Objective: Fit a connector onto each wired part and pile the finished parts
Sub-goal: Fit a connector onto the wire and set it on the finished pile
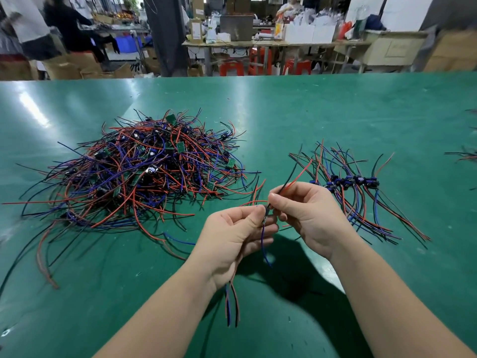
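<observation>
Both forearms cross bare table (284, 112). Above it the left hand (232, 233) pinches a wired part (264, 221), mostly hidden in the grip; the right hand (309, 215) pinches its red and black leads (294, 183). Open green separates the tangled heap (144, 166), left, from the finished pile (348, 182), right.

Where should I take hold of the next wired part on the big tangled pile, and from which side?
Pinch the small green board standing proud at the top far edge of the pile, coming straight down from above. It is rigid and exposed, while the wires are interlaced, so pulling one would likely drag its neighbours along.
</observation>
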`<action>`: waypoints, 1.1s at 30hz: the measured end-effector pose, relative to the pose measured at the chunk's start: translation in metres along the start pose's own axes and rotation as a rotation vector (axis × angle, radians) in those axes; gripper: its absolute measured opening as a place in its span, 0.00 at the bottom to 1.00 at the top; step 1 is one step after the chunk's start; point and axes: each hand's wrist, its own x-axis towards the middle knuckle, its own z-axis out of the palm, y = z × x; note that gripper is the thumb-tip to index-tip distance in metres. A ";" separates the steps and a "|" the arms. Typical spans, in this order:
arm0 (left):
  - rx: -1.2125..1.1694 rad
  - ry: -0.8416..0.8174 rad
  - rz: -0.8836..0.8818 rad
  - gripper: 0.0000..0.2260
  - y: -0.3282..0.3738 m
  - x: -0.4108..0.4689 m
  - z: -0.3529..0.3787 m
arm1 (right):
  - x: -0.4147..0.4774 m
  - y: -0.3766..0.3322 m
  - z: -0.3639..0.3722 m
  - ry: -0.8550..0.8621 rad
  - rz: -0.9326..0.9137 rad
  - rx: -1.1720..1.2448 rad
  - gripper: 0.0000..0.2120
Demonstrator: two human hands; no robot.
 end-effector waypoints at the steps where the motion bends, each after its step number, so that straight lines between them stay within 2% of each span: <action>1: -0.003 -0.004 -0.023 0.15 0.000 0.000 0.000 | 0.000 0.001 0.000 -0.006 -0.002 -0.005 0.03; 5: 0.030 -0.006 -0.085 0.12 0.004 0.000 0.001 | -0.001 -0.001 -0.002 -0.007 0.010 -0.047 0.06; 8: 0.126 -0.013 -0.067 0.13 0.003 -0.001 0.002 | 0.000 -0.004 -0.007 0.010 0.055 -0.064 0.03; 12: 0.227 -0.057 -0.105 0.08 0.002 -0.005 0.001 | 0.009 -0.013 -0.025 0.229 0.076 -0.045 0.06; 14: 0.285 -0.125 -0.145 0.11 0.004 -0.007 0.000 | 0.012 -0.016 -0.037 0.340 0.038 -0.004 0.05; 16: 0.339 -0.186 -0.169 0.13 0.005 -0.009 -0.001 | 0.012 -0.017 -0.043 0.388 -0.004 0.030 0.05; 20: 0.384 -0.230 -0.202 0.08 0.008 -0.010 -0.004 | 0.014 -0.014 -0.042 0.449 -0.039 0.104 0.06; 22: 0.397 -0.256 -0.229 0.06 0.011 -0.010 -0.008 | 0.016 -0.014 -0.043 0.467 -0.017 0.148 0.11; 24: 0.408 -0.287 -0.236 0.07 0.011 -0.011 -0.011 | 0.018 -0.015 -0.047 0.434 0.057 0.191 0.19; 27: 0.397 -0.273 -0.083 0.11 0.010 -0.010 -0.010 | 0.021 -0.015 -0.048 0.336 0.196 0.192 0.25; 29: 0.263 -0.245 0.023 0.08 0.013 -0.009 -0.007 | 0.019 -0.013 -0.044 0.248 0.260 0.120 0.20; 31: 0.009 -0.211 0.038 0.07 0.020 -0.007 -0.008 | 0.015 -0.009 -0.039 0.115 0.297 0.024 0.12; 33: -0.216 -0.189 0.027 0.09 0.026 -0.005 -0.011 | 0.009 -0.005 -0.034 -0.060 0.356 -0.050 0.09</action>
